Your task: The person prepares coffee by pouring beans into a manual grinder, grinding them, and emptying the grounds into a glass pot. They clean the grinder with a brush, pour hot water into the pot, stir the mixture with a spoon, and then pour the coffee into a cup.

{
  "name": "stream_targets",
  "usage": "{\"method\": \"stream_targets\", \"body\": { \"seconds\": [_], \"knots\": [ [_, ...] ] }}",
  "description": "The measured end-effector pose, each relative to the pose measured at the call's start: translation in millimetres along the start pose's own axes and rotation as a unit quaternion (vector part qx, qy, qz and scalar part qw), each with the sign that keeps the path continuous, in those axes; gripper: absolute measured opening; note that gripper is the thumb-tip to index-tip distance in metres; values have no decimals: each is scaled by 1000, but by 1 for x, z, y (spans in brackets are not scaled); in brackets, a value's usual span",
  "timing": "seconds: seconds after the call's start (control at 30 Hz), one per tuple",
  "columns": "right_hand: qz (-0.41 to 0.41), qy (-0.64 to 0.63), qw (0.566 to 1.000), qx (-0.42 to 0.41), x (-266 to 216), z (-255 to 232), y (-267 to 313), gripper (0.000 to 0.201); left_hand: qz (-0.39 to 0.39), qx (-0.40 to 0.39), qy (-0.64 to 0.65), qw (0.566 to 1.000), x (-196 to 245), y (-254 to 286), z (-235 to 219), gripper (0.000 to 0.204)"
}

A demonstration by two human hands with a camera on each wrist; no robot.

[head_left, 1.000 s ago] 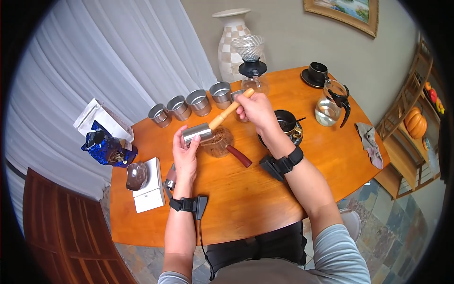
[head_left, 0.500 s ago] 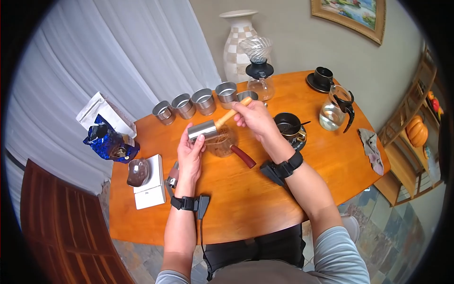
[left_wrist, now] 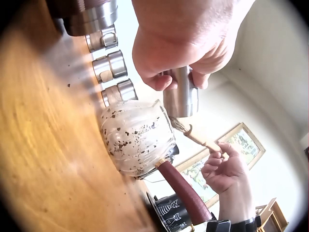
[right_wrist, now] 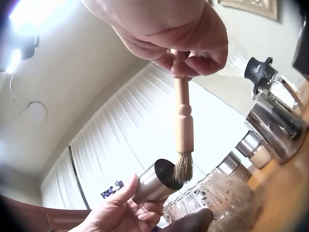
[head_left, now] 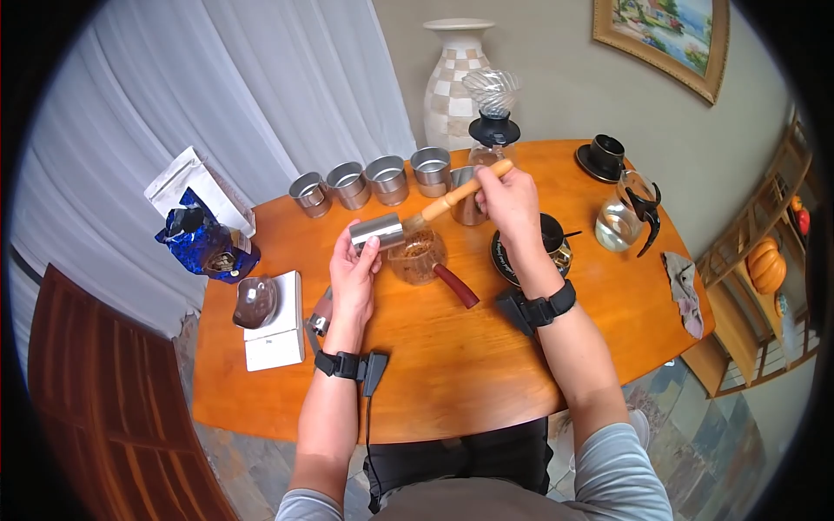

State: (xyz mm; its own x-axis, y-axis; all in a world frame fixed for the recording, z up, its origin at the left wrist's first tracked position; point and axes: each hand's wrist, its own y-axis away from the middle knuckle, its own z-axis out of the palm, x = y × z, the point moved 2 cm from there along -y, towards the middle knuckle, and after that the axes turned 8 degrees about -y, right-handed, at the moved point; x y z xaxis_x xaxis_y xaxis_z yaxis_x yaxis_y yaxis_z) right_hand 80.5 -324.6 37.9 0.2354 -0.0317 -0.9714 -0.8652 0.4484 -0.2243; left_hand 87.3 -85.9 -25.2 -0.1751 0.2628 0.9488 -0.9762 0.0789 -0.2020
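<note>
My left hand (head_left: 354, 276) grips a steel cylindrical cup (head_left: 377, 231), tilted sideways with its mouth to the right. Between my right hand's (head_left: 511, 208) thumb and fingers is the wooden handle of a brush (right_wrist: 183, 126). Its bristles (right_wrist: 183, 167) hang just outside the cup's mouth in the right wrist view, overlapping the rim. Beneath both stands a clear ribbed glass pot (left_wrist: 137, 137) with dark brown bits stuck to its wall and a reddish-brown side handle (left_wrist: 186, 193). Part of the pot is hidden behind the cup in the head view.
Several steel canisters (head_left: 387, 181) line the back, beside a metal pitcher (head_left: 467, 204) and glass dripper (head_left: 493, 130). At left are a white scale (head_left: 276, 343), glass bowl (head_left: 255, 302) and blue bag (head_left: 204, 247). A black cup (head_left: 549, 233), water jug (head_left: 618, 226) and cloth (head_left: 684, 295) are right.
The brush has drawn back to the right, so its bristles now show outside the cup; earlier they were hidden inside it. The left hand still holds the cup above the pot.
</note>
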Motion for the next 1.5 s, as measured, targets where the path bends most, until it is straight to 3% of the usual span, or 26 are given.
{"method": "stream_targets", "body": {
  "seconds": [0.07,0.1,0.17,0.27,0.4,0.47,0.5,0.57,0.7,0.77,0.8,0.87,1.0,1.07,1.2,1.27,1.4,1.5],
  "knots": [
    [53,-129,990,2,4,-2,-2,24,0,-5,4,1000,-2,1,0,47],
    [51,-133,990,7,10,-1,-4,24,0,-12,6,1000,-2,0,0,46],
    [56,-97,993,-41,26,5,-8,33,0,-15,18,1000,-1,0,1,48],
    [14,-19,999,-21,17,1,-6,31,-3,-18,41,999,-3,-1,-1,49],
    [-13,-41,999,16,10,-4,-7,31,-3,-17,50,999,-3,-1,-1,45],
    [91,-132,986,-38,15,-1,-7,32,-3,-9,47,999,-2,0,1,38],
    [91,-133,986,-38,13,-1,-6,32,-3,-1,43,999,-1,1,1,32],
    [37,-37,999,-7,6,-2,-2,32,-7,-3,51,999,-3,-1,-2,28],
    [4,-42,999,12,8,-1,-5,23,0,-10,60,998,-7,-3,-7,21],
    [52,-164,985,-30,13,4,-4,31,1,-12,64,998,-5,-2,-6,21],
    [51,-165,985,-29,15,6,-4,31,3,-15,68,998,-4,-2,-4,21],
    [-20,-42,999,-10,17,6,-4,31,-6,-15,70,997,-1,-1,-3,22],
    [-67,-41,996,30,-1,2,2,32,-6,-16,74,997,-3,-1,-5,23],
    [-12,-155,987,-28,-5,6,6,33,-8,-17,76,997,-3,-1,-5,23],
    [-37,-85,993,-78,9,14,3,33,-22,-17,78,997,2,1,-1,23],
    [-102,-69,992,-3,6,12,6,32,-23,-16,83,996,2,1,-2,22],
    [-87,-91,992,-13,-3,9,9,33,-28,-18,89,996,2,2,-2,21],
    [-53,-72,990,-111,9,22,9,33,-28,-25,85,996,3,3,1,21]
  ]
}}
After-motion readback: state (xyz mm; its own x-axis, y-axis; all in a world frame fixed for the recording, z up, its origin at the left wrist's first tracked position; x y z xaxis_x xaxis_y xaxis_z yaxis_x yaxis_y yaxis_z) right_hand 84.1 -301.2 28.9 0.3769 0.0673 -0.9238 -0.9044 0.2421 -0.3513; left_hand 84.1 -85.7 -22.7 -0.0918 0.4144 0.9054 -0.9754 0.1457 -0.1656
